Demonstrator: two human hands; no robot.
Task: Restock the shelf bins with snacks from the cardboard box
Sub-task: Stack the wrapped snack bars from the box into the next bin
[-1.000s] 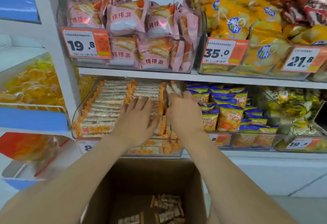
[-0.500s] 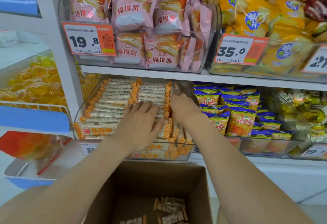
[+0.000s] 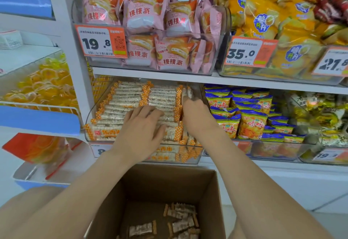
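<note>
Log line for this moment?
left hand: pressing bar rows in bin | right hand: gripping upright bar, bin's right side | cardboard box: bars remain

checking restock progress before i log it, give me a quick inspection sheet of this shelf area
surface: white shelf carries clear bin, nearly full
job's things: snack bars in rows in bin; few left in cardboard box
clutter: nothing seen
grippers: left hand flat on bars; right hand at bin's right edge, fingers curled into bars, grip unclear
cables: nothing seen
surroundings: pink pie packs above, blue-orange bags right
</note>
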